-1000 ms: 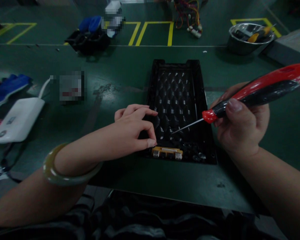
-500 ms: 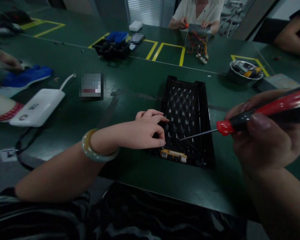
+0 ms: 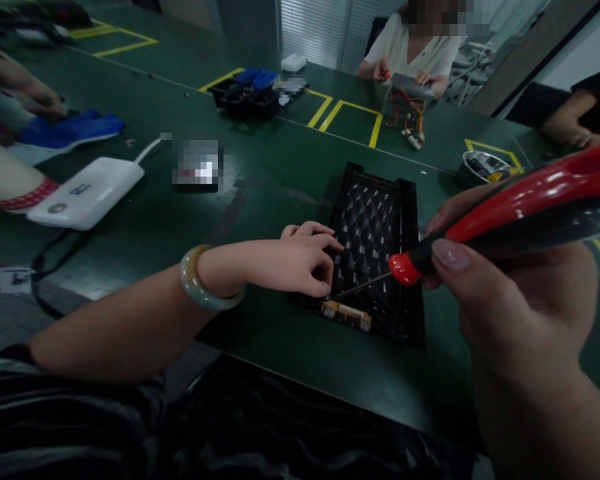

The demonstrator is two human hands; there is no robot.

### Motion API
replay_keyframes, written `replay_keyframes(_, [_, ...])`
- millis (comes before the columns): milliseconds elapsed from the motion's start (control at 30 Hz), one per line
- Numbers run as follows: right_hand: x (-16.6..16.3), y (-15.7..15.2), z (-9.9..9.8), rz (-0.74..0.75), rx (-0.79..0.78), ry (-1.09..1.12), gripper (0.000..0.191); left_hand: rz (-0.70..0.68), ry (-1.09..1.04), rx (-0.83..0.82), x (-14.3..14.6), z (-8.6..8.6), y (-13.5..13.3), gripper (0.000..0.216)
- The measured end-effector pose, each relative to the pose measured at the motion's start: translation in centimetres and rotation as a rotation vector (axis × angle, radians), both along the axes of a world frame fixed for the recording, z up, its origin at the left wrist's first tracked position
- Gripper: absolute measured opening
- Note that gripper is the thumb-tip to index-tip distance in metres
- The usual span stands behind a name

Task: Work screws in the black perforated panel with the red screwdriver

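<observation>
My left hand (image 3: 305,260), with a pale stone bangle (image 3: 205,279) on its wrist, rests curled with its fingertips on a black moulded plastic panel (image 3: 410,293). The panel has a quilted diamond pattern and lies flat on the green table. A small gold circuit board with a connector (image 3: 346,315) sits at the panel's near end, just below my fingers. My right hand (image 3: 515,300) grips a red-and-black screwdriver (image 3: 530,207) close to the camera, its thin shaft reaching over the panel to beside my left fingertips.
A co-worker (image 3: 410,60) sits across the table behind a bundle of coloured wires (image 3: 406,119). A steel bowl of tools (image 3: 483,167) stands far right. A white device with a cable (image 3: 86,193), blue cloth (image 3: 70,130) and a black tray (image 3: 245,103) lie left and beyond. Another person's arm (image 3: 10,173) enters at left.
The view has tilted upward, showing more of the far table. My right hand has come nearer the camera, and the screwdriver tip has shifted left, close to my left fingertips.
</observation>
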State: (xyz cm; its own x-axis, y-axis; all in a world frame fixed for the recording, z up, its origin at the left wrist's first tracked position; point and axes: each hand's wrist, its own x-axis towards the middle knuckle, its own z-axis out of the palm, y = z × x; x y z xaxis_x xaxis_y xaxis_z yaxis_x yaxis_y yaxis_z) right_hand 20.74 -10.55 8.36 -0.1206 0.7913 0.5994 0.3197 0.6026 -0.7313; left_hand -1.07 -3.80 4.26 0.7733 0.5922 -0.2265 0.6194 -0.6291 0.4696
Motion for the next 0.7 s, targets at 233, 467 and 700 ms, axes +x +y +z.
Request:
replay_keyframes(233, [-0.09, 0.58, -0.78, 0.056, 0.03, -0.143, 0.01, -0.014, 0.011, 0.025, -0.1, -0.33, 0.18, 0.02])
replay_keyframes(467, [0.03, 0.73, -1.19, 0.078, 0.012, -0.195, 0.011, -0.008, -0.003, 0.04, -0.03, -0.47, 0.17, 0.02])
replay_keyframes(700, [-0.2, 0.71, -0.31, 0.228, -0.059, -0.13, 0.019, -0.007, -0.023, 0.009, -0.13, -0.36, 0.21, 0.017])
